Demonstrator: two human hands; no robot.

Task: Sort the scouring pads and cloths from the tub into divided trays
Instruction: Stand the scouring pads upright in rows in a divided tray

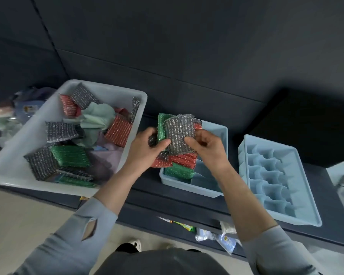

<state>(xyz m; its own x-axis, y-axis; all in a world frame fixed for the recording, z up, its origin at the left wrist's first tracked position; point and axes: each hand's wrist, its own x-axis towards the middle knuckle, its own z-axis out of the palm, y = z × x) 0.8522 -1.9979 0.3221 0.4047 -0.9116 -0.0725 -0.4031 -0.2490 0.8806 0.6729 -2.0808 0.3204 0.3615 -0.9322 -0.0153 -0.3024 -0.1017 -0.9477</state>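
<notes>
Both hands are raised over the near divided tray (216, 190): a grey scouring pad (179, 133) is pinched by the left hand (145, 150) from 9 o'clock and the right hand (209, 147) from 3 o'clock. Red pads (184, 158) and green ones are stacked beneath. At 9 o'clock, more pads and cloths (96, 118) are held in the tub (14, 155); at 3 o'clock lies a second tray (298, 199).
</notes>
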